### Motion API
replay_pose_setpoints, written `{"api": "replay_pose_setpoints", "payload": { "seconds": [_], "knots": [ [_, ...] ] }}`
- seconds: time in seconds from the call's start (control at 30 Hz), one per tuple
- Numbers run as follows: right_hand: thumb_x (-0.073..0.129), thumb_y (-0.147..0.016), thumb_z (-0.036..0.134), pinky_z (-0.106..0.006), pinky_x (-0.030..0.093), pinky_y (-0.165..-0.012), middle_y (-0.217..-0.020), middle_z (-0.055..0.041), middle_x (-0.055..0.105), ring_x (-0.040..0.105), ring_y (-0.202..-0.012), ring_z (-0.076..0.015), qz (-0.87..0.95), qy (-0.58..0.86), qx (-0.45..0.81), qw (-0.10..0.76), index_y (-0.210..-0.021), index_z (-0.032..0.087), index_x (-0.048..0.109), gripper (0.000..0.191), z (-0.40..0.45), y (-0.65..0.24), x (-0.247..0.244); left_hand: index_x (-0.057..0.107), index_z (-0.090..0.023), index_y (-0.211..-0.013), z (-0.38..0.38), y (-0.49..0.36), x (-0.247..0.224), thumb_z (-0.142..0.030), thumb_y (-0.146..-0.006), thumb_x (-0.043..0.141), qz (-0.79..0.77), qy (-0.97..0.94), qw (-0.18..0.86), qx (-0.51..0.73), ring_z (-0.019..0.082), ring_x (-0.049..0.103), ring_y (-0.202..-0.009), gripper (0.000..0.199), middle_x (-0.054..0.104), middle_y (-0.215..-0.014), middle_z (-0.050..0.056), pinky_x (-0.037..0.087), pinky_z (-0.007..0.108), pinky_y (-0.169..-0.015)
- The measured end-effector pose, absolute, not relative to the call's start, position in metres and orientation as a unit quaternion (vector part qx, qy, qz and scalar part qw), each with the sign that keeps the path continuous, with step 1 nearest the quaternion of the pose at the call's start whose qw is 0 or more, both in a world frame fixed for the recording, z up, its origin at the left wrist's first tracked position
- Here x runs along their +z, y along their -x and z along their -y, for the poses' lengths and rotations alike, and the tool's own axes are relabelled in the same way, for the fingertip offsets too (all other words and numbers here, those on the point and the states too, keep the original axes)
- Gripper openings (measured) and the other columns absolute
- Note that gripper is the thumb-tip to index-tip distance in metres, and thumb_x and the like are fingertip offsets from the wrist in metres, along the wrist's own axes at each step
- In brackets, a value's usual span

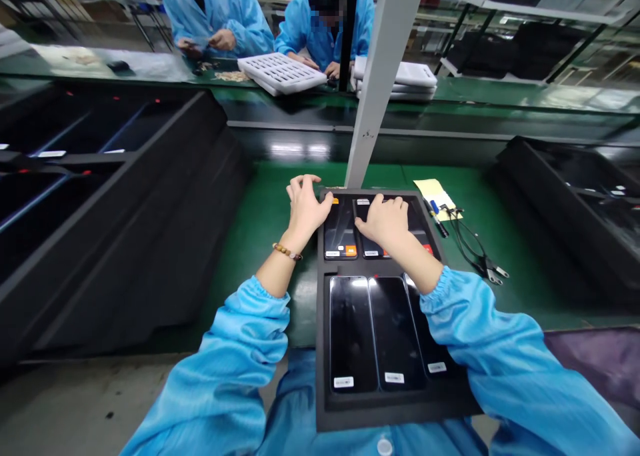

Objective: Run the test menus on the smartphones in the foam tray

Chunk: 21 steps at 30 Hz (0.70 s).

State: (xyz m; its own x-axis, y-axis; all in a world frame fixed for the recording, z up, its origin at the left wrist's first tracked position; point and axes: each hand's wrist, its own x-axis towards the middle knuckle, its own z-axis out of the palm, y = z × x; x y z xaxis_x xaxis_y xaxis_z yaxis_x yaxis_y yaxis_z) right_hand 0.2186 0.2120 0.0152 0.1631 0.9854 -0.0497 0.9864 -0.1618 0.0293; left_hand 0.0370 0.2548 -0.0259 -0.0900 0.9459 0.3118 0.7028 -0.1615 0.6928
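A black foam tray (pixel 327 413) lies at the front of the bench, its near end over my lap. Three dark smartphones fill its near row, among them a middle phone (pixel 397 329). The far row also holds phones, with small coloured stickers on them; one is the far-left phone (pixel 340 233). My left hand (pixel 306 206) is at the tray's far left corner, fingers spread and thumb by that phone's top edge. My right hand (pixel 386 219) rests over the far row's middle and right phones, palm down, thumb apart from the bent fingers. It partly covers them.
Stacked black trays of phones stand left (pixel 135 196) and right (pixel 575 223). Beyond the tray rises a white post (pixel 375 103). A yellow paper (pixel 437 197), pens and a cable (pixel 467 239) lie to the right. Two co-workers in blue sit across, near white trays (pixel 283 73).
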Motion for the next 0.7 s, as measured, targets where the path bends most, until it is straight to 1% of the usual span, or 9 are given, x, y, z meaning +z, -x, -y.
{"api": "replay_pose_setpoints", "payload": {
  "seconds": [0.13,0.27,0.43,0.6,0.7],
  "knots": [
    [0.080,-0.083,0.062,-0.052,0.037,-0.106,-0.128,-0.0338,0.069,0.055,-0.132,-0.0465,-0.609,-0.793,-0.036,0.012,-0.137,0.001,0.053,0.086,-0.221,-0.216,0.014,0.056,-0.026,-0.122,-0.254,-0.036,-0.029,-0.030,-0.090,0.073,-0.637,-0.649,0.164,0.383,0.036,0.044,-0.142,0.036,0.049,-0.139,0.013,0.051,0.059,-0.115],
    [0.084,-0.078,0.065,-0.052,0.035,-0.110,-0.129,-0.0332,0.068,0.053,-0.136,-0.0461,-0.575,-0.817,-0.056,-0.007,-0.134,0.002,0.054,0.090,-0.226,-0.216,0.012,0.056,-0.025,-0.122,-0.254,-0.036,-0.033,-0.030,-0.090,0.072,-0.638,-0.649,0.169,0.378,0.036,0.044,-0.143,0.037,0.049,-0.140,0.014,0.051,0.059,-0.115],
    [0.085,-0.077,0.063,-0.054,0.033,-0.113,-0.132,-0.0341,0.067,0.051,-0.139,-0.0456,-0.550,-0.832,-0.073,-0.017,-0.139,0.002,0.050,0.093,-0.225,-0.217,0.013,0.055,-0.026,-0.123,-0.256,-0.033,-0.038,-0.027,-0.090,0.071,-0.640,-0.639,0.163,0.396,0.036,0.043,-0.144,0.036,0.048,-0.141,0.014,0.051,0.059,-0.116],
    [0.088,-0.078,0.056,-0.059,0.026,-0.119,-0.134,-0.0358,0.068,0.049,-0.145,-0.0485,-0.546,-0.834,-0.074,-0.016,-0.151,-0.003,0.040,0.105,-0.228,-0.213,0.013,0.056,-0.024,-0.122,-0.257,-0.032,-0.041,-0.026,-0.090,0.071,-0.632,-0.639,0.164,0.408,0.036,0.043,-0.143,0.035,0.048,-0.140,0.015,0.049,0.059,-0.117],
    [0.090,-0.075,0.055,-0.062,0.026,-0.119,-0.131,-0.0353,0.069,0.050,-0.143,-0.0508,-0.540,-0.838,-0.075,-0.025,-0.144,-0.002,0.049,0.099,-0.231,-0.210,0.011,0.057,-0.022,-0.123,-0.258,-0.034,-0.041,-0.025,-0.090,0.072,-0.623,-0.639,0.163,0.420,0.038,0.043,-0.143,0.036,0.049,-0.139,0.016,0.048,0.060,-0.118]
  ]
}}
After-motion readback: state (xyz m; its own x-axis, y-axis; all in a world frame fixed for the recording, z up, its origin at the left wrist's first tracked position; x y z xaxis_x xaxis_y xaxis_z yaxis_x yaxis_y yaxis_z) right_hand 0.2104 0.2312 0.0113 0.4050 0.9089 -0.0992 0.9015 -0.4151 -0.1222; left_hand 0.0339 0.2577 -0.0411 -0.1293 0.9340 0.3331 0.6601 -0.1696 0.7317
